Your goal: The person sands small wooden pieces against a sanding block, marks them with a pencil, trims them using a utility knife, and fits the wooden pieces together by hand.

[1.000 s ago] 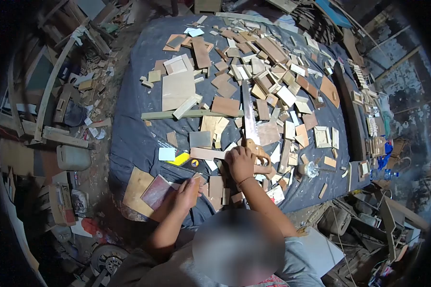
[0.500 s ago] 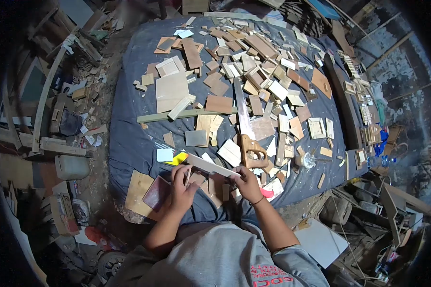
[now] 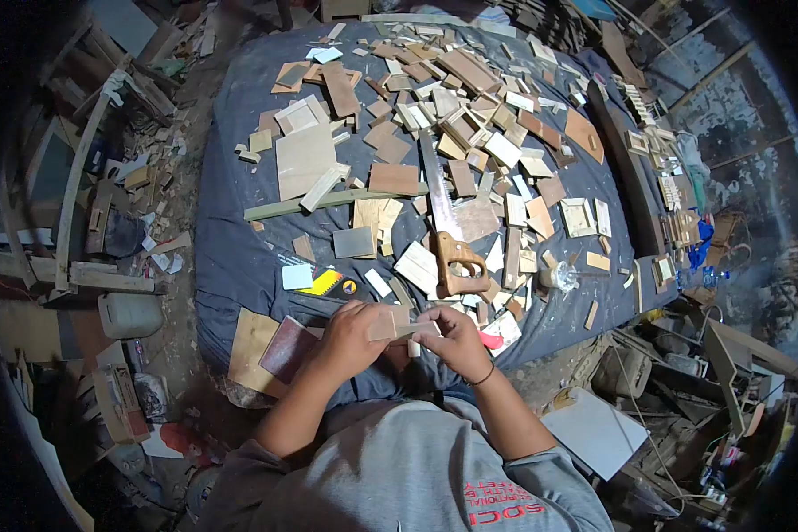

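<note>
A: From the head view, what's the person's L hand [image 3: 350, 339] up to?

B: Fingers curled in, nearly closed, round a small pale wood pc [image 3: 381, 327].

A: And the R hand [image 3: 457, 340]?

B: Thumb + forefinger pinched on a thin wood strip [image 3: 418, 329], gap abt as wide as the wood. The strip's far end meets or overlaps the small pc (can't tell which from here, L hand's partly in the way).

A: Where's all that, re the table?

B: Both pcs are up at the nr edge of the dark cloth [image 3: 222, 248], in front of the grey shirt [image 3: 372, 461].

A: What's close by?

B: Handsaw [image 3: 442, 213] just beyond the R hand, wooden handle twd the person, blade pointing away, scraps either side. Yellow-and-black packet [image 3: 328, 283] beyond the L hand, w/ a white block [image 3: 298, 277] at its L end. Over L, a reddish-brown board [image 3: 285, 353] lies partly on a plywood sheet [image 3: 250, 341]. Bright red bit [image 3: 490, 340] by the R hand, too small to make out.

A: Further off?

B: Long greenish strip [image 3: 279, 209] crosswise, L of the saw. Small wood frame [image 3: 579, 217] over R, clear plastic thing [image 3: 559, 277] nearer us.
</note>
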Action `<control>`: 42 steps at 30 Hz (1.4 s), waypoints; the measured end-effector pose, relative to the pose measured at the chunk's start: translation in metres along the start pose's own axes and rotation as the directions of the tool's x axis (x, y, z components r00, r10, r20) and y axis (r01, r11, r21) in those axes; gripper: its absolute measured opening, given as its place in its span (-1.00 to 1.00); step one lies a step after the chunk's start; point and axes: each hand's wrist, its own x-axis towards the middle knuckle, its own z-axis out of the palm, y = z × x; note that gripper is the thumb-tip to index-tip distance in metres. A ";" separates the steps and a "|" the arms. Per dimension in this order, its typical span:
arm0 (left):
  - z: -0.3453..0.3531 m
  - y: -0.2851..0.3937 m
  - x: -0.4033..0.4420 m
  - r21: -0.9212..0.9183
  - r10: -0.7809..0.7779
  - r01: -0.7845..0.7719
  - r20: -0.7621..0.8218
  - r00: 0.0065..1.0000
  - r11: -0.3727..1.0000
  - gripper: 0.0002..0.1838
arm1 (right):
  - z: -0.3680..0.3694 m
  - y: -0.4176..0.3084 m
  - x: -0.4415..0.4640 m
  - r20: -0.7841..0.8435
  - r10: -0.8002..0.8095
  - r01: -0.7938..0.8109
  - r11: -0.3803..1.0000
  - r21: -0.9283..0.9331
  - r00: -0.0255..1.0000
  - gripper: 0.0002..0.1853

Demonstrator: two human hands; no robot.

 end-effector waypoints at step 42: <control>0.012 -0.038 -0.034 -0.184 -0.268 0.250 -0.078 0.960 0.950 -0.71 | 0.002 0.039 0.010 0.027 0.070 -0.046 0.861 -0.506 0.997 -0.78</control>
